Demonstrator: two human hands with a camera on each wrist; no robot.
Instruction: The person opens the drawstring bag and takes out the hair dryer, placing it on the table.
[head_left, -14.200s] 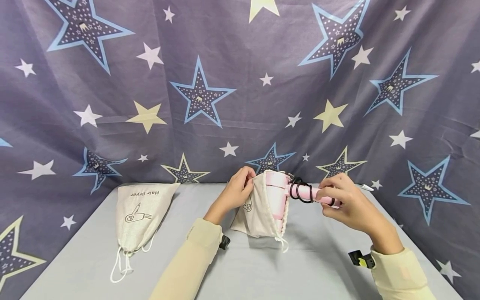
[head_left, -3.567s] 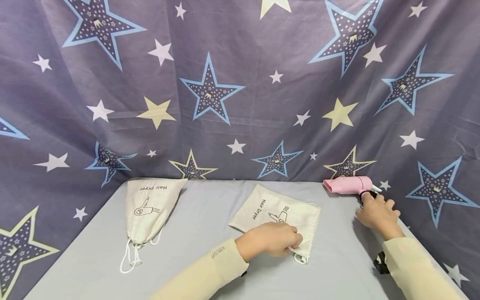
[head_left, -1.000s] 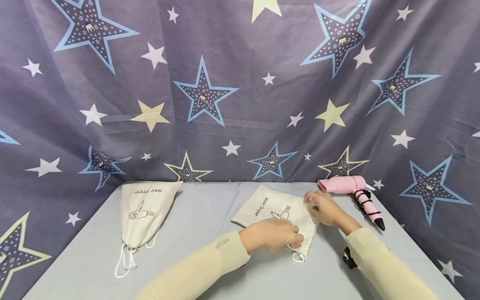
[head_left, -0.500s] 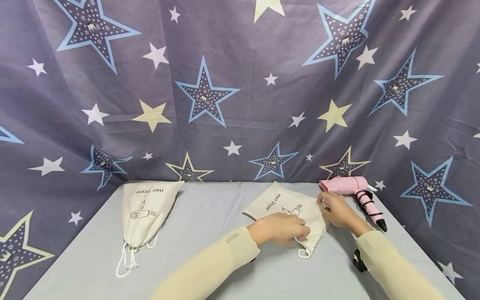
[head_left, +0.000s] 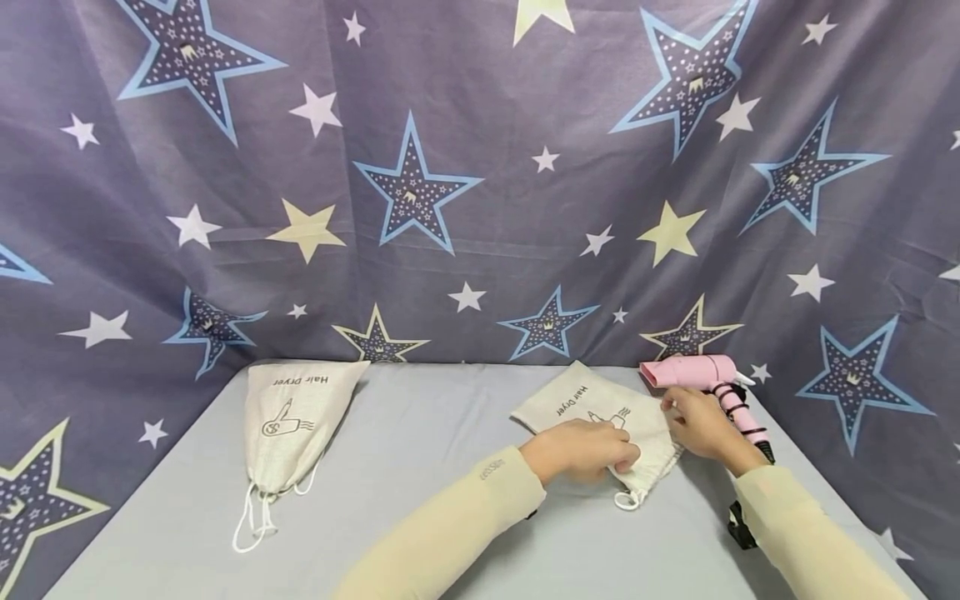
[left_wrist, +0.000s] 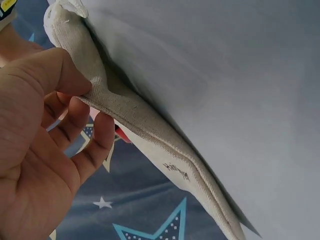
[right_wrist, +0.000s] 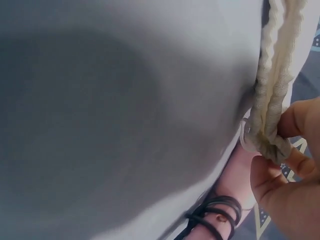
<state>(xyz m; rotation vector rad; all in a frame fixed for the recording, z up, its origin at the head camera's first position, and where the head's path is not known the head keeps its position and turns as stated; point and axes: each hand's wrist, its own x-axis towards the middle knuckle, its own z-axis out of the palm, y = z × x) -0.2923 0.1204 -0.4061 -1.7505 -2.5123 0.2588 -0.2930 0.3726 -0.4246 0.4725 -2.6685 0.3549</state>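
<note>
A cream cloth drawstring bag (head_left: 551,406) printed "Hair Dryer" lies at right of centre in the head view, mouth towards the right. My left hand (head_left: 588,450) pinches its near side edge between thumb and fingers, as the left wrist view shows. At the far corner of the gathered mouth (right_wrist: 272,107), my right hand (head_left: 701,423) pinches the cloth. The mouth gapes slightly in the right wrist view. Just behind my right hand lies a pink hair dryer (head_left: 693,371), a black cord wound round its handle, which my hand partly covers.
A second cream drawstring bag (head_left: 292,433), also printed "Hair Dryer", lies at the left with its white cords trailing towards me. The grey table (head_left: 390,467) ends at a star-patterned curtain (head_left: 495,208) behind and at both sides.
The hair dryer came out of the bag and now lies at the back right. My right hand let go of it and took the bag's mouth. Both hands have since shifted the bag rightwards.
</note>
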